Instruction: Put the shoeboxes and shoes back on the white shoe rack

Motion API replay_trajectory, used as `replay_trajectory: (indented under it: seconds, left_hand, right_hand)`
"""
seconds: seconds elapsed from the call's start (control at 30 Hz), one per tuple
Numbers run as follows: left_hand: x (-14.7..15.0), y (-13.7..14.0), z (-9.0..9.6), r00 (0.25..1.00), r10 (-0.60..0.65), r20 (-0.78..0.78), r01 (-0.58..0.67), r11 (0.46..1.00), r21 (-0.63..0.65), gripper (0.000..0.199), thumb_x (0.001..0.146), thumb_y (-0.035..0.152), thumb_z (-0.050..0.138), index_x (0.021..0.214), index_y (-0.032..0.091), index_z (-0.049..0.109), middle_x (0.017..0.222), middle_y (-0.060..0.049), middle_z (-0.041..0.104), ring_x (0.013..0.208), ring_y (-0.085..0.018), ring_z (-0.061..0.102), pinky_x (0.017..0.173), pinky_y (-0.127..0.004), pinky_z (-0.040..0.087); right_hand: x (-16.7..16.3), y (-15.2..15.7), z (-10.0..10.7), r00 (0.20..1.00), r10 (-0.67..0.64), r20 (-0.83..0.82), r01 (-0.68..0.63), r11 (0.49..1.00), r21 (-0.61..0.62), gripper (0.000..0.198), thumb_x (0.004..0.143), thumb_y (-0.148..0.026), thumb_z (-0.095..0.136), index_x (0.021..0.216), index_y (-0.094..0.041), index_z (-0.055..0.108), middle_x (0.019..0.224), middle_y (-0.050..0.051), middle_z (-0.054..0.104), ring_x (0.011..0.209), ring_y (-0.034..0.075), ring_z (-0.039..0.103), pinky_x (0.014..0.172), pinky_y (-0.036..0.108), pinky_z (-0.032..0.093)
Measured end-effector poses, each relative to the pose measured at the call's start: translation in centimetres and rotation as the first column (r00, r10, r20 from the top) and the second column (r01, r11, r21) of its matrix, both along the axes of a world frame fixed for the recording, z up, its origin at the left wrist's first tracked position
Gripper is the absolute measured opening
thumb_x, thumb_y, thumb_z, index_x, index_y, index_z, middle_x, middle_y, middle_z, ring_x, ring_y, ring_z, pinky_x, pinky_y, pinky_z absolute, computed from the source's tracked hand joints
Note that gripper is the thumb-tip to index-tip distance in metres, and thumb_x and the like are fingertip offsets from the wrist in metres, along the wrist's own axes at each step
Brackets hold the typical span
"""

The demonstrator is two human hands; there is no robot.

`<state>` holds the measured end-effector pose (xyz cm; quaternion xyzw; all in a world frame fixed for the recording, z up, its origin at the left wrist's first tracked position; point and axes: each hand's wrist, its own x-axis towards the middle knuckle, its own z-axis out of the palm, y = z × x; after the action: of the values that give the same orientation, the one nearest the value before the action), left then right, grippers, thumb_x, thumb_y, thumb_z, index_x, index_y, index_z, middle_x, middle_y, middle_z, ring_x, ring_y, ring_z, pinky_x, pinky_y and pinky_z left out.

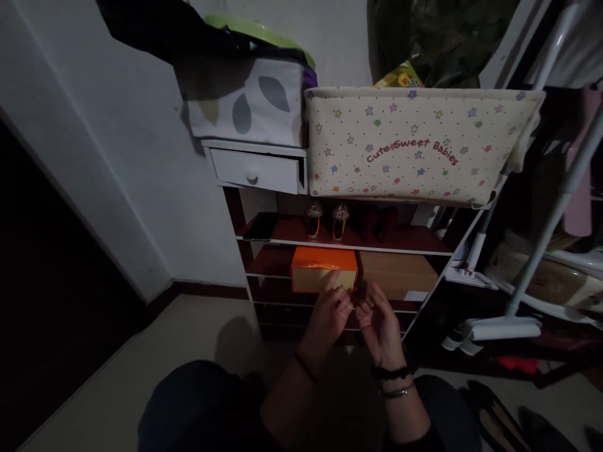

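Note:
My left hand is raised in front of the shoe rack, its index finger pointing up and the other fingers curled in. Close beside it is my right hand, fingers bent inward towards the left one. Any small thing between the fingertips is lost in the dim light. Behind my left hand an orange shoebox with a tan front lies on a shelf. A brown cardboard box sits to its right, behind my right hand. Neither hand visibly grips a box.
On the shelf above are glittery high-heeled shoes, dark red shoes and a flat black object. A star-patterned fabric bin and a white drawer sit on top. To the right leans a grey-handled mop; black shoes lie on the floor.

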<state>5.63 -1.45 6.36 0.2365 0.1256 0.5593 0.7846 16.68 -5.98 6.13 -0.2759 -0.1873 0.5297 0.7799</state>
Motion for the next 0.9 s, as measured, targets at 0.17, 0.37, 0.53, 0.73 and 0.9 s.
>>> replay_trajectory:
  seconds: [0.17,0.37,0.53,0.73,0.9]
  left_hand:
    - [-3.6,-4.2,5.5,0.990,-0.141,-0.022,0.141,0.942,0.306,0.109,0.073,0.019,0.092,0.164,0.046,0.039,0.066,0.011,0.036,0.053,-0.007,0.029,0.055,-0.021,0.031]
    - [-6.6,-7.9,4.6,0.972,-0.235,0.001,0.203,0.840,0.502,0.123,0.079,0.021,0.088,0.168,0.059,0.011,0.060,0.013,0.030,0.048,-0.008,0.017,0.051,-0.021,0.030]
    - [-6.8,-7.5,2.3,0.951,-0.307,0.024,0.221,0.735,0.641,0.112,0.088,0.020,0.081,0.163,0.068,0.013,0.061,0.012,0.031,0.047,-0.007,0.017,0.052,-0.019,0.031]
    - [-7.0,-7.2,2.2,0.953,-0.304,0.004,0.229,0.727,0.647,0.107,0.089,0.021,0.080,0.161,0.069,0.018,0.062,0.012,0.030,0.048,-0.007,0.016,0.054,-0.019,0.031]
    - [-7.5,-5.4,1.3,0.982,-0.156,-0.102,0.186,0.827,0.531,0.066,0.082,0.038,0.088,0.143,0.050,0.064,0.061,0.009,0.039,0.049,-0.008,0.028,0.056,-0.024,0.033]
  right_hand:
    - [-0.8,-4.3,7.2,0.966,0.184,0.184,-0.235,0.921,0.311,0.083,0.081,-0.022,0.084,0.153,-0.047,0.052,0.067,-0.011,0.027,0.055,0.009,0.022,0.053,0.018,0.026]
    - [-0.5,-8.2,4.8,0.944,0.199,0.262,-0.294,0.867,0.402,0.094,0.083,-0.027,0.086,0.156,-0.065,0.039,0.063,-0.011,0.020,0.054,0.011,0.015,0.052,0.022,0.024]
    - [0.1,-8.3,2.6,0.945,0.199,0.258,-0.293,0.866,0.406,0.092,0.083,-0.029,0.085,0.154,-0.069,0.040,0.062,-0.011,0.017,0.053,0.011,0.013,0.051,0.022,0.022]
    - [0.8,-8.3,3.1,0.945,0.180,0.272,-0.282,0.872,0.401,0.092,0.083,-0.029,0.086,0.154,-0.067,0.041,0.062,-0.010,0.019,0.053,0.012,0.016,0.051,0.022,0.024]
    - [1.9,-7.4,2.2,0.941,0.083,0.328,-0.200,0.918,0.342,0.079,0.086,-0.040,0.084,0.156,-0.055,0.049,0.064,-0.008,0.040,0.056,0.013,0.031,0.055,0.025,0.031]
